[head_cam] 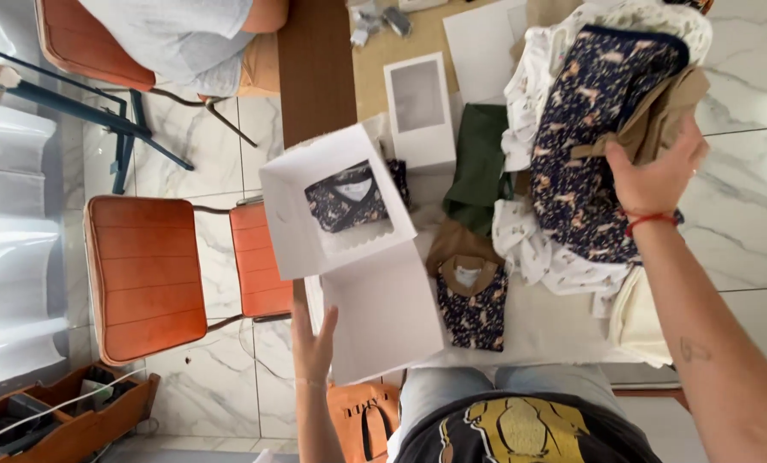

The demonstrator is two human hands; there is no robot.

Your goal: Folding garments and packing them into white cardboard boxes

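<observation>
My left hand (315, 336) grips the left edge of an open white box (383, 313), thumb on top. Its windowed lid (291, 225) stands raised, and a navy patterned garment (353, 197) shows through the window. My right hand (658, 171), with a red string on the wrist, is closed on a tan folded garment (662, 111). That garment lies on a pile of clothes topped by a large navy patterned garment (589, 129). A small navy patterned garment with a brown collar (473, 300) lies flat between my hands.
A second white windowed box (418, 107) and a green garment (478, 163) lie farther back on the table. White printed clothes (542, 253) spread under the pile. Two orange chairs (147, 274) stand at left. An orange bag (362, 416) sits beside my legs, and a wooden tray with cables (57, 420) at bottom left.
</observation>
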